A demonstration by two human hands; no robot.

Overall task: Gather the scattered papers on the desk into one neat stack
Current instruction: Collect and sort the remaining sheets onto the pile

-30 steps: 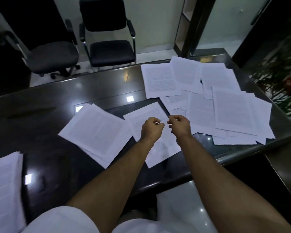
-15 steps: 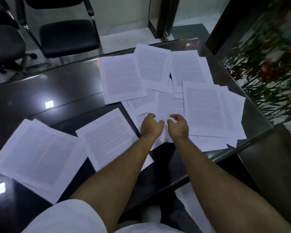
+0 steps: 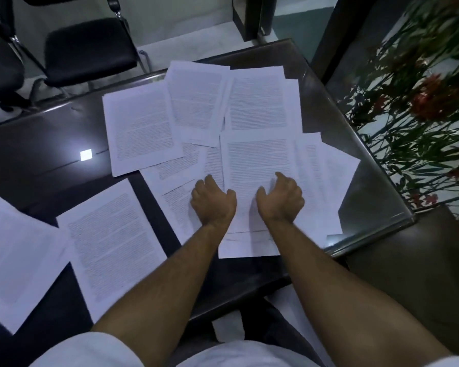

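White printed sheets lie scattered over the dark glossy desk [image 3: 37, 154]. An overlapping spread of several sheets covers the desk's right half, with one sheet [image 3: 257, 160] on top of it. My left hand [image 3: 214, 201] rests at this sheet's left edge, fingers curled loosely and holding nothing. My right hand [image 3: 281, 198] hovers cupped over the sheet's lower right part, fingers apart and empty. A single sheet [image 3: 112, 242] lies at front left. Beyond it, a small pile [image 3: 16, 250] sits at the far left edge.
Two black chairs [image 3: 85, 46] stand behind the desk at back left. A plant with red flowers [image 3: 421, 107] fills the right side past the desk's glass corner [image 3: 387, 215]. A bright ceiling-light reflection [image 3: 86, 155] shows on the desk.
The view has swung right and down, so the right-hand spread is now central. Both hands went from closed and touching to apart, fingers loosened, over the top sheet.
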